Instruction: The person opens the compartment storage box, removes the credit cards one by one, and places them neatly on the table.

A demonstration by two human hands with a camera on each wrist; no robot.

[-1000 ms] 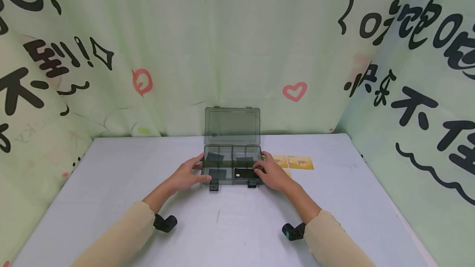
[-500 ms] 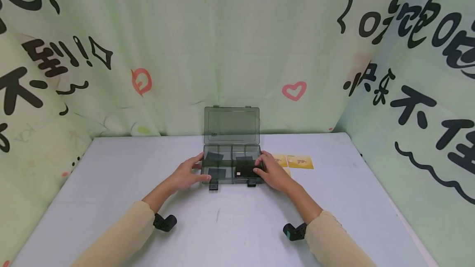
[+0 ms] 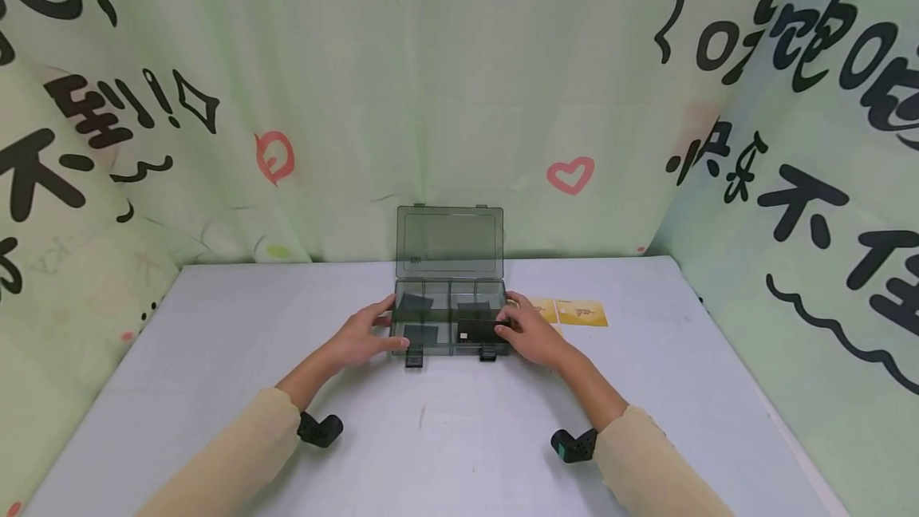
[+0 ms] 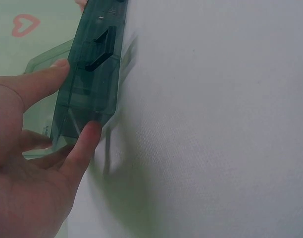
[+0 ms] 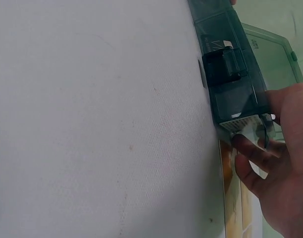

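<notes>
A smoky, see-through compartment box (image 3: 439, 348) stands on the table with its lid (image 3: 450, 242) raised at the back. My left hand (image 3: 361, 336) holds the box's left end, thumb on the front rim and fingers along the side, as the left wrist view also shows. At the right end, my right hand (image 3: 531, 333) pinches a black card (image 3: 477, 332) between thumb and fingers. That card is tilted up in the front right compartment, its right end hidden by the fingers. Dark flat pieces (image 3: 420, 335) lie in other compartments.
Yellow cards (image 3: 581, 313) lie on the white table (image 3: 431, 445) just right of the box, partly behind the right hand. Two latches (image 3: 414, 358) hang at the box's front. A printed curtain (image 3: 431, 102) rises behind the table.
The black card has shifted slightly right and tipped up at its back edge. My right hand has moved a little right with it. The left hand stays on the box.
</notes>
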